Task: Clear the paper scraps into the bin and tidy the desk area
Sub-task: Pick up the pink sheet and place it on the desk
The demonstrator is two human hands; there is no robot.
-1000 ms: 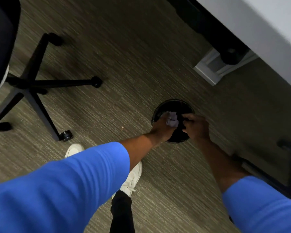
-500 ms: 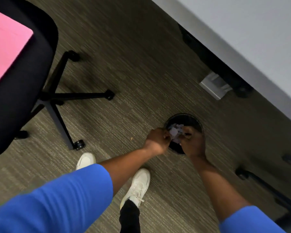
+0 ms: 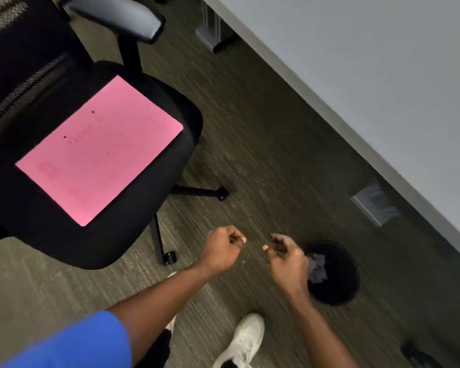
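Note:
A round black bin (image 3: pixel 341 285) stands on the carpet under the desk edge, with crumpled pale purple paper scraps (image 3: pixel 317 268) inside it. My right hand (image 3: pixel 286 254) hovers just left of the bin, fingers curled and holding nothing. My left hand (image 3: pixel 223 248) is further left above the carpet, closed in a loose fist with nothing visible in it. A tiny pale scrap (image 3: pixel 244 261) lies on the carpet between my hands.
A black office chair (image 3: pixel 149 203) with a pink sheet of paper (image 3: pixel 98 150) on its seat stands at the left, its wheeled base near my hands. The grey desk (image 3: pixel 369 75) runs along the right. My white shoes (image 3: pixel 241 341) stand on the carpet below.
Both hands have let the scraps fall into the bin and lifted away to the left. My view has risen and turned, bringing the chair seat and pink paper into sight.

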